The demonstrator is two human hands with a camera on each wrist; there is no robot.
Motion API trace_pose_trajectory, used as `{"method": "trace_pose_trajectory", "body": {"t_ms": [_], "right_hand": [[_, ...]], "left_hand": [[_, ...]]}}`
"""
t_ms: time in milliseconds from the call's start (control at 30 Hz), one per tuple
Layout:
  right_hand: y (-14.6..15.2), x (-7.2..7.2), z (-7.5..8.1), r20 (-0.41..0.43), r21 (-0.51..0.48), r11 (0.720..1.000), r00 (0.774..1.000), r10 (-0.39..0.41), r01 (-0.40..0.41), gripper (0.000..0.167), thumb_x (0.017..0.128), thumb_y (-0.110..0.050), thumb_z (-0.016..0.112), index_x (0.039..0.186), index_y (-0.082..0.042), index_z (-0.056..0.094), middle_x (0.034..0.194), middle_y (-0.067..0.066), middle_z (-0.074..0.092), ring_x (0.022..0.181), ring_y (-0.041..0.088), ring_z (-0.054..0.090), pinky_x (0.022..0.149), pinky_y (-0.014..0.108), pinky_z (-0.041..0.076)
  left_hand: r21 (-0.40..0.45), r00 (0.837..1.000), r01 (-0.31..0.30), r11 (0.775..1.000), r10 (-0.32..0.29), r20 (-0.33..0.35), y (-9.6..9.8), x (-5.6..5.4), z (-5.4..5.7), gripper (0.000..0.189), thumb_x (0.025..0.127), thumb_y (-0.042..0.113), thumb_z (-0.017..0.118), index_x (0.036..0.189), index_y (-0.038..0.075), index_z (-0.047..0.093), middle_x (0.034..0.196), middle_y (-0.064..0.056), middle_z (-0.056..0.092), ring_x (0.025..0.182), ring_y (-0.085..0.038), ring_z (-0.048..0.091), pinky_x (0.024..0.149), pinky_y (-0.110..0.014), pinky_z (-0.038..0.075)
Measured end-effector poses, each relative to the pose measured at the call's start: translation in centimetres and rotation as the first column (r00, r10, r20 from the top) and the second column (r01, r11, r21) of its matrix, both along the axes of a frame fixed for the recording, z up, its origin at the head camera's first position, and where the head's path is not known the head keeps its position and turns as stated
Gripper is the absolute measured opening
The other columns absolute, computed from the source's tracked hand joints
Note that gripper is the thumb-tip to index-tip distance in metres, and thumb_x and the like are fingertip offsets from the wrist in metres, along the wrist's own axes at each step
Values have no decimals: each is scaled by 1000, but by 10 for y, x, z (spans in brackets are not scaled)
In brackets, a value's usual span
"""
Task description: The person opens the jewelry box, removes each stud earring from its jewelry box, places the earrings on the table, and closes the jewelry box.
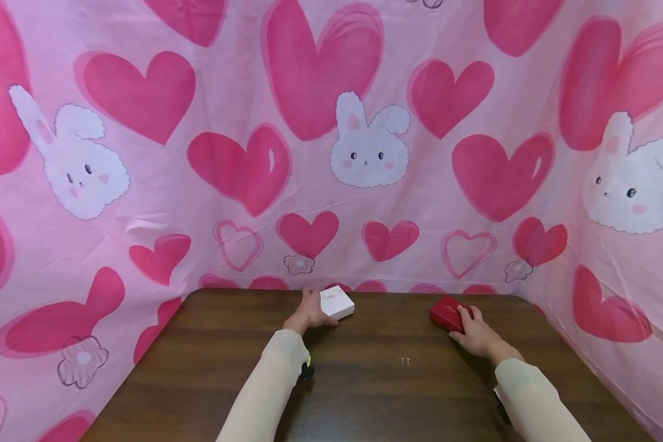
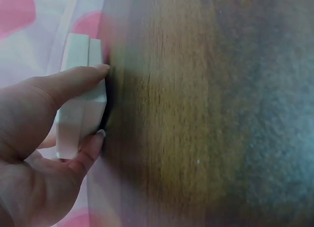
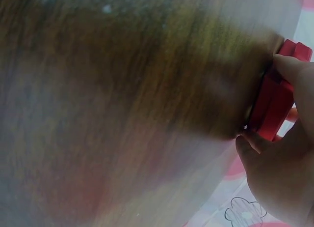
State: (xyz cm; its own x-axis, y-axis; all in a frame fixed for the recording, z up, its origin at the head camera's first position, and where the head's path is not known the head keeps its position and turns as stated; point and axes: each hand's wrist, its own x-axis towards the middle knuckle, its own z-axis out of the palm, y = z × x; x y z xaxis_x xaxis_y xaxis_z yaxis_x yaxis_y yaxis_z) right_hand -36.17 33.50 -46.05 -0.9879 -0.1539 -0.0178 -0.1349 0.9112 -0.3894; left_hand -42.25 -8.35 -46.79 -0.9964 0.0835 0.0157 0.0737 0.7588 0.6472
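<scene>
Near the table's far edge, my left hand [image 1: 310, 310] grips a small white box [image 1: 337, 302] by its near left side. In the left wrist view the thumb and fingers straddle a corner of the white box [image 2: 81, 109], its lid seam showing and its lower edge close over the wood. Farther right, my right hand [image 1: 477, 332] holds a small red box [image 1: 446, 314] with faint gold lettering on top. The right wrist view has thumb and fingers around the red box [image 3: 272, 104], down at the tabletop. Parts of the fingers are hidden behind both boxes.
Both boxes are over a dark brown wooden table [image 1: 387, 393]. Two small pale marks [image 1: 404, 360] show on the wood between the arms. A pink cloth [image 1: 243, 202] with hearts and rabbits hangs round the back and sides, right at the table's far edge.
</scene>
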Motion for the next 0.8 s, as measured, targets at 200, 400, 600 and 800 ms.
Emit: {"method": "trace_pose_trajectory", "body": {"t_ms": [200,400,600,800], "right_hand": [[-1,-1,-5,-19,-24,1000,1000,2,-2,86,94,-29,71,150,12,21,143,44,18,116,63,48,99,72,39],[0,-2,-2,-69,-16,999,997,27,-28,86,93,-32,73,145,15,23,139,46,21,113,62,50,97,70,42],[-1,-3,2,-84,5,999,996,35,-35,82,96,-33,69,142,17,23,137,48,22,112,63,50,94,69,43],[-3,-2,3,-90,10,999,995,42,-41,78,98,-31,66,140,19,25,134,50,24,113,65,48,94,70,43]], "left_hand": [[-19,998,54,998,-54,-38,-2,7,1,101,66,22,96,145,-3,39,138,-24,36,118,-38,52,107,-50,44],[-5,988,130,992,-130,-82,-5,21,14,98,67,18,95,145,-3,39,134,-24,39,118,-36,51,107,-51,43],[14,980,173,985,-171,-98,-11,26,20,98,69,17,95,148,-1,38,137,-23,38,123,-36,47,109,-51,41],[5,978,191,982,-190,-86,-15,34,23,100,70,20,94,150,3,36,134,-19,39,122,-35,48,108,-52,43]]}}
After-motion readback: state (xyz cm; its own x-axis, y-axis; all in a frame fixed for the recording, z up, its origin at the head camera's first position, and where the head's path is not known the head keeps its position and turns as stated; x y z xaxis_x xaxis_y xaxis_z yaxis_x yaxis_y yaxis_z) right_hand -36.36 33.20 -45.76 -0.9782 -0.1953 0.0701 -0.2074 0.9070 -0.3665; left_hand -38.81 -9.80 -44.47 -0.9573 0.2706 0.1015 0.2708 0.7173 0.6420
